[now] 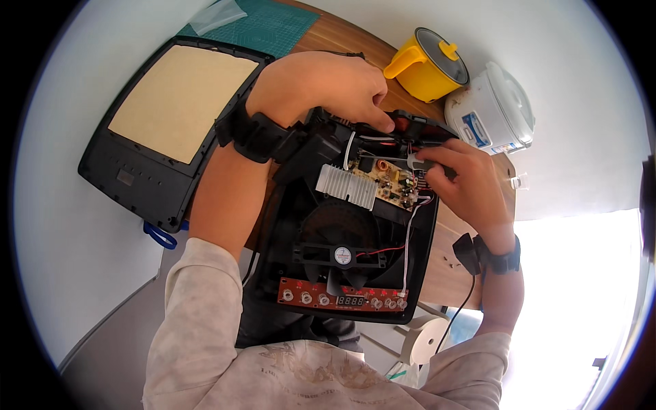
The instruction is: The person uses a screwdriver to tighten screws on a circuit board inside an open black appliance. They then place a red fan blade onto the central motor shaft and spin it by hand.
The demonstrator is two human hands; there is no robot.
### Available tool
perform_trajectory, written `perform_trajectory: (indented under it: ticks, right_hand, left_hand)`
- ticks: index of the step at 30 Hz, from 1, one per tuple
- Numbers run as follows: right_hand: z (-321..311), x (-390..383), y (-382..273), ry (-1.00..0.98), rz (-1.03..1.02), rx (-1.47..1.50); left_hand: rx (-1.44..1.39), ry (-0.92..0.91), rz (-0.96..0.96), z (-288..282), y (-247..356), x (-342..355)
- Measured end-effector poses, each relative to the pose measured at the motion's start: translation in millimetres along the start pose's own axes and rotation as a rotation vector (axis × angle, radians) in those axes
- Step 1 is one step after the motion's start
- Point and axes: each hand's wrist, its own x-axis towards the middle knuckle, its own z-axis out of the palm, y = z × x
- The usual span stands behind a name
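Observation:
An opened black appliance housing [425, 253] sits before me, its far end over the table. Inside are a black fan [321, 256], a tan circuit board [396, 183] with a ribbed silver heat sink [346, 186], and a red-brown control board [314, 292] with a digit display. My left hand [348, 89] reaches across the far end, fingers bent, gripping a black part [420, 127] there. My right hand [467, 174] is closed on what looks like a screwdriver [386, 159], its thin shaft lying over the circuit board's far edge. Its tip is hard to make out.
To the left lies a black cover [130, 154] with a beige sheet [184, 99], beside a green cutting mat [277, 27]. A yellow pot [420, 72] and a white rice cooker [488, 106] stand at the back right. Several small screws [449, 262] lie on the wooden tabletop [451, 229].

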Motion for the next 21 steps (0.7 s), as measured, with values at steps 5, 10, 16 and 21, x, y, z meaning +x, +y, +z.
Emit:
perform_trajectory:
  ticks: [5,10,16,21]
  right_hand:
    - [1.6,-0.3,2.6,0.028,0.005,0.036]
    - [4.5,-1.3,7.4,0.054,-0.003,0.047]
    - [4.9,-1.6,8.6,0.079,-0.020,0.068]
    - [6.4,-2.3,11.1,0.099,-0.032,0.086]
  left_hand:
    - [0.017,0.029,0.029,2.5,-2.0,1.8]
    - [0.012,0.021,0.007,1.5,0.6,0.4]
    - [0.013,0.019,-0.003,1.9,1.0,1.1]
    - [0.021,0.023,0.026,3.4,-1.7,2.6]
